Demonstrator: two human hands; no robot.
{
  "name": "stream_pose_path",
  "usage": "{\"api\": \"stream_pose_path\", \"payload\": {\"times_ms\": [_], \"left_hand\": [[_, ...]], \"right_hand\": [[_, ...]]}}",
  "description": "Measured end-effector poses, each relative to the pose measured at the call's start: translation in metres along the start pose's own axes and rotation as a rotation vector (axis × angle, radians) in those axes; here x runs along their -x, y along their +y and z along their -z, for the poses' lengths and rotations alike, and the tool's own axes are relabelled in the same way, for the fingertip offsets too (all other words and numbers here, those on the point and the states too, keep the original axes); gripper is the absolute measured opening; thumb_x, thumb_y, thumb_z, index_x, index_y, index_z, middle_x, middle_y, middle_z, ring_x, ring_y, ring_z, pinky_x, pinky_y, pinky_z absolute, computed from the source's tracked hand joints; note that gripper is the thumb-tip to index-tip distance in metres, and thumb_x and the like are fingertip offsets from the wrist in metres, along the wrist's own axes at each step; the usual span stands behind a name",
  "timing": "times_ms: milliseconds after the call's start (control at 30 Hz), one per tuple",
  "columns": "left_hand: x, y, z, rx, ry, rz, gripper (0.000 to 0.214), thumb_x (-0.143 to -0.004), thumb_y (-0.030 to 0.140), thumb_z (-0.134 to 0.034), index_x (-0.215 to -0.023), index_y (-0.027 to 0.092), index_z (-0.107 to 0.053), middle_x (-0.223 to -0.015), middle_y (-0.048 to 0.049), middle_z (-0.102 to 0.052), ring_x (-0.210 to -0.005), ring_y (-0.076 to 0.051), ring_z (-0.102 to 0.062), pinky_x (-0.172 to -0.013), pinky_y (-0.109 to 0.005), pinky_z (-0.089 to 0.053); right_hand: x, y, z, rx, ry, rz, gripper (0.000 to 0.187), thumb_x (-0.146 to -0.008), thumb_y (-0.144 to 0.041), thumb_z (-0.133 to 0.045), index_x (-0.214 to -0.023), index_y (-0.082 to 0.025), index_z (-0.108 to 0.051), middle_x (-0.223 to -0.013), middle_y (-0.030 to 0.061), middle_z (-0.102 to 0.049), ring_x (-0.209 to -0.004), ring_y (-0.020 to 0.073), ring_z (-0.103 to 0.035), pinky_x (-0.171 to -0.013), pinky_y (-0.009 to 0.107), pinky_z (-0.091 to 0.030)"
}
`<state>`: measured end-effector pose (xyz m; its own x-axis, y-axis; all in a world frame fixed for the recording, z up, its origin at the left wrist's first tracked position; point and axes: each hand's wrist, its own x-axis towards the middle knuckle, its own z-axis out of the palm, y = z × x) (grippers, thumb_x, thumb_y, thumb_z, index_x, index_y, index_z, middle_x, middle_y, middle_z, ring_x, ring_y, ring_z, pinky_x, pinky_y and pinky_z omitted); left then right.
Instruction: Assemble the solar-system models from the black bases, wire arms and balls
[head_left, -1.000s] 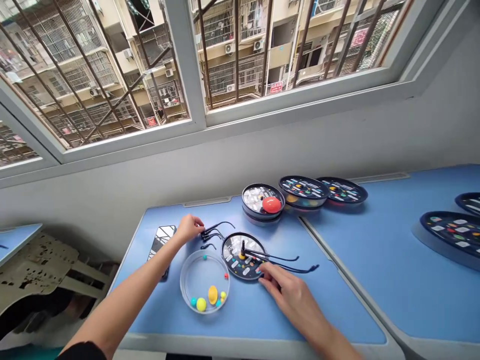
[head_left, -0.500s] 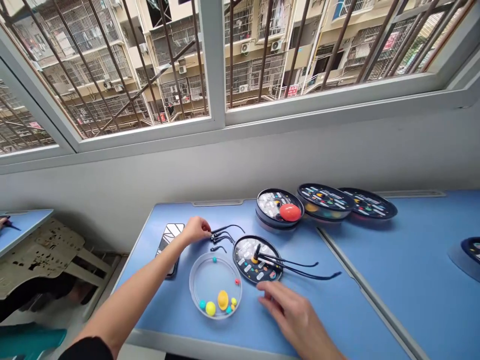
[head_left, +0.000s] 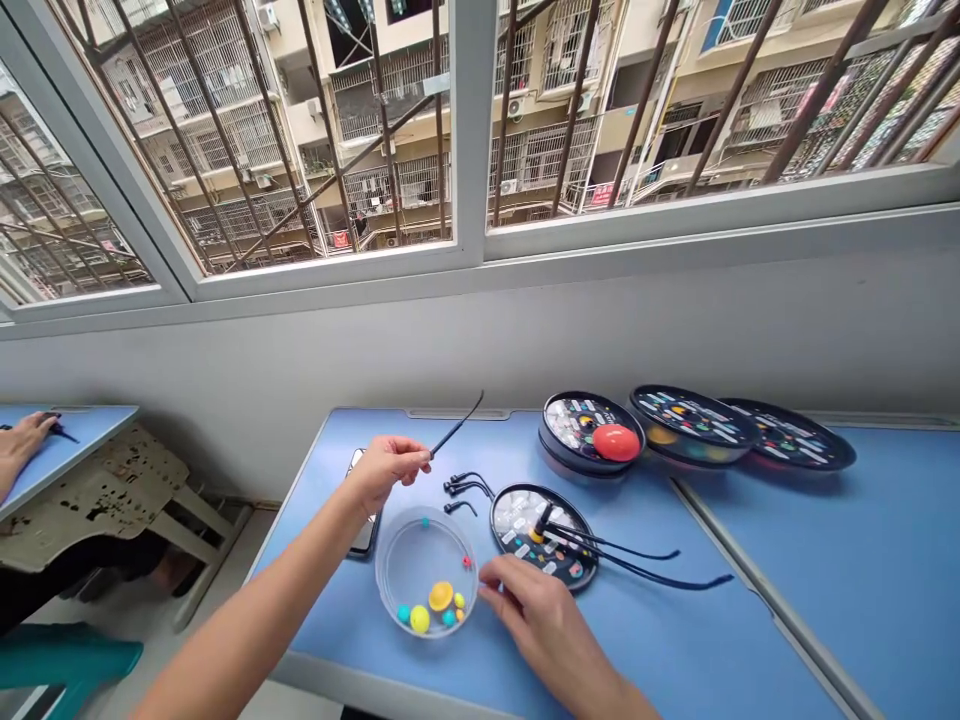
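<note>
Pinched in my left hand (head_left: 386, 470) is a thin black rod (head_left: 459, 424), raised off the table and slanting up to the right. My right hand (head_left: 544, 615) has its fingertips beside the right rim of a clear round dish (head_left: 381, 575), thumb and fingers apart with nothing seen between them. Several small coloured balls lie in the dish, among them a yellow ball (head_left: 420, 619) and an orange cup-shaped piece (head_left: 440, 596). Behind my right hand is a black printed disc (head_left: 512, 505) with a central post and long black rods attached. More curved black rods (head_left: 469, 487) lie loose nearby.
A phone (head_left: 363, 540) lies left of the dish, partly behind my left arm. At the back stand several round black-topped cases (head_left: 694, 420), one with a red oval piece (head_left: 616, 442) on it. Another person's hand (head_left: 26, 440) rests on the neighbouring table at left.
My left hand has lifted a black rod from the loose group. My right hand has moved left, from the disc's front edge to the dish's rim. The view has shifted slightly.
</note>
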<state>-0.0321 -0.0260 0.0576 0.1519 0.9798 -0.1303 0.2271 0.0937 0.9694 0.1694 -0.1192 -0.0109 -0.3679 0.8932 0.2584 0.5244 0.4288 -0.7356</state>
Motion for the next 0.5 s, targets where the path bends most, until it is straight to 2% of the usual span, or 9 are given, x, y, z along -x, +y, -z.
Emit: {"api": "stream_pose_path", "payload": {"times_ms": [33,100,200,233,300,367,500], "left_hand": [[0.01,0.004,-0.004,0.063,-0.03,-0.002,0.027,-0.062,0.037,-0.067,-0.07,0.011,-0.064,-0.062,-0.0031,-0.06,-0.049,-0.006,-0.043,-0.05,-0.022,-0.035],[0.031,0.009,-0.017,0.306,-0.175,0.064,0.024,-0.059,0.032,-0.071,-0.068,0.011,-0.065,-0.059,-0.0027,-0.059,-0.048,-0.006,-0.043,-0.049,-0.021,-0.032],[0.061,0.009,-0.044,0.395,-0.399,0.264,0.022,-0.053,0.028,-0.073,-0.064,0.01,-0.065,-0.053,-0.0025,-0.06,-0.042,-0.006,-0.043,-0.045,-0.022,-0.029],[0.069,0.007,-0.053,0.39,-0.459,0.304,0.021,-0.052,0.026,-0.072,-0.063,0.01,-0.066,-0.051,-0.0023,-0.06,-0.04,-0.006,-0.043,-0.044,-0.022,-0.029],[0.08,0.002,-0.07,0.385,-0.531,0.343,0.02,-0.053,0.026,-0.071,-0.063,0.01,-0.065,-0.052,-0.0022,-0.06,-0.039,-0.006,-0.042,-0.044,-0.022,-0.029],[0.085,-0.002,-0.085,0.388,-0.508,0.318,0.02,-0.056,0.026,-0.069,-0.067,0.01,-0.065,-0.054,-0.0019,-0.06,-0.043,-0.007,-0.044,-0.045,-0.022,-0.03],[0.087,-0.007,-0.11,0.368,-0.277,0.19,0.025,-0.053,0.019,-0.069,-0.076,0.011,-0.066,-0.056,0.0029,-0.052,-0.051,-0.007,-0.042,-0.051,-0.021,-0.032]], "right_hand": [[-0.001,-0.004,0.003,-0.077,0.018,-0.042,0.011,-0.081,-0.021,-0.048,-0.072,-0.022,-0.055,-0.067,0.002,-0.06,-0.059,0.0167,-0.055,-0.056,0.028,-0.042],[0.001,-0.009,0.013,-0.294,0.062,-0.153,0.006,-0.078,-0.026,-0.055,-0.082,-0.022,-0.058,-0.066,0.0013,-0.06,-0.059,0.0164,-0.055,-0.055,0.028,-0.043],[0.012,-0.011,0.031,-0.675,0.15,-0.336,0.035,-0.069,-0.033,-0.066,-0.1,-0.023,-0.055,-0.065,-0.0007,-0.059,-0.051,0.0134,-0.051,-0.044,0.024,-0.041],[0.017,-0.01,0.036,-0.762,0.177,-0.38,0.038,-0.066,-0.035,-0.069,-0.1,-0.022,-0.056,-0.063,-0.0013,-0.058,-0.047,0.0119,-0.048,-0.041,0.023,-0.039],[0.03,-0.009,0.046,-0.835,0.204,-0.431,0.034,-0.063,-0.04,-0.072,-0.088,-0.02,-0.06,-0.058,-0.002,-0.056,-0.042,0.0098,-0.045,-0.038,0.022,-0.037],[0.042,-0.009,0.052,-0.833,0.204,-0.46,0.029,-0.063,-0.042,-0.073,-0.074,-0.018,-0.06,-0.053,-0.0012,-0.056,-0.041,0.0099,-0.046,-0.038,0.022,-0.039],[0.057,-0.017,0.053,-0.849,0.339,-0.536,0.029,-0.063,-0.042,-0.073,-0.066,-0.019,-0.057,-0.057,0.0009,-0.062,-0.044,0.0106,-0.051,-0.04,0.021,-0.041]]}}
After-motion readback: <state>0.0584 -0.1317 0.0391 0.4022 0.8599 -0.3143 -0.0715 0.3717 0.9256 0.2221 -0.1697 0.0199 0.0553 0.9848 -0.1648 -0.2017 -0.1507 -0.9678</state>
